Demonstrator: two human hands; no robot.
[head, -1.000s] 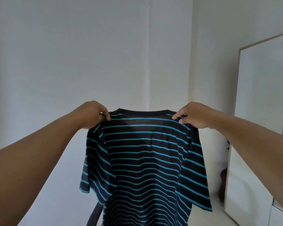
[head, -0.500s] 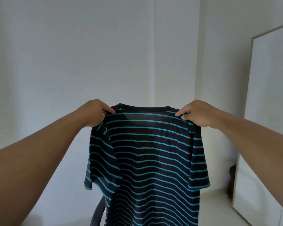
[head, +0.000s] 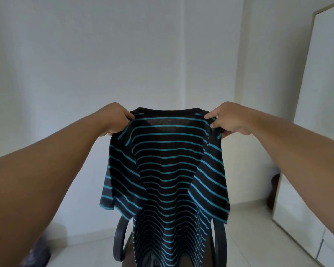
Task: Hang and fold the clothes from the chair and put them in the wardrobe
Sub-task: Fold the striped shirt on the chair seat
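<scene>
I hold the shirt up in front of me with both arms stretched out. My left hand pinches its left shoulder, fingers curled into the cloth beside the collar. My right hand grips the right shoulder the same way, thumb and forefinger nipping the fabric at the collar's other end. The two hands are well apart, with the collar pulled level between them.

The shirt is black with thin turquoise stripes. It hangs straight down from my hands, both short sleeves drooping loose at the sides. Its lower part falls in front of the chair, whose dark curved arms show on either side of the cloth near the bottom edge of the view. Whether the hem touches the seat I cannot tell.

Behind the shirt stands a plain white wall. A pale wardrobe door stands at the right, and the floor is light tile.
</scene>
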